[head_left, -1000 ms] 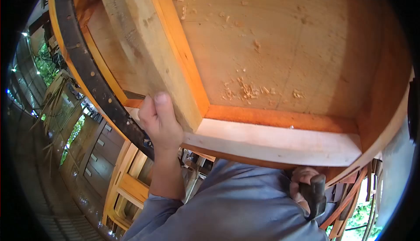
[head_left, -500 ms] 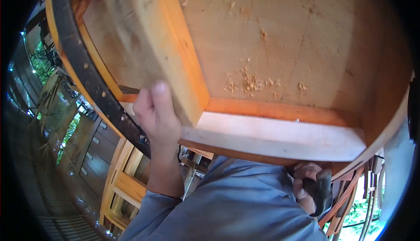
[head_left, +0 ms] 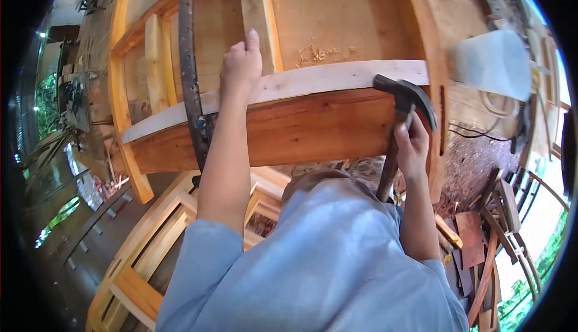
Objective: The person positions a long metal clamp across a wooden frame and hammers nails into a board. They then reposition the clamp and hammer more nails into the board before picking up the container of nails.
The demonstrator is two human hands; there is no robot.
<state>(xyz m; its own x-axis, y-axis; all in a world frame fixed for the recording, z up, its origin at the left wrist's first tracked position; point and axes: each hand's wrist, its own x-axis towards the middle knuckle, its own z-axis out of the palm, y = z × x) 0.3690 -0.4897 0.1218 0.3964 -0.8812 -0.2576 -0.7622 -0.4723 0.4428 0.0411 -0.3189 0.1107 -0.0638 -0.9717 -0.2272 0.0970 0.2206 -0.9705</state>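
Note:
My right hand (head_left: 412, 146) is closed around the shaft of a claw hammer (head_left: 416, 102), just below its dark head. The hammer head overlaps the right end of a pale wooden strip (head_left: 337, 78) along the near edge of a wooden frame. Its handle runs down towards my body. My left hand (head_left: 242, 67) is closed with the thumb up, gripping the wooden crosspiece (head_left: 257, 15) where it meets the strip. Below the strip is the frame's reddish-brown front board (head_left: 319, 126). A dark bar clamp (head_left: 188, 49) crosses the frame left of my left hand.
Wood shavings (head_left: 319, 53) lie on the panel inside the frame. To the right stands a whitish translucent container (head_left: 495, 64), with a cable (head_left: 481, 133) near it. Wood offcuts (head_left: 481, 235) are piled lower right. Another wooden framework (head_left: 141, 287) sits lower left.
My view has drawn back from the frame. The hammer has come up from beside my body to the strip's right end. My left hand stays at the crosspiece.

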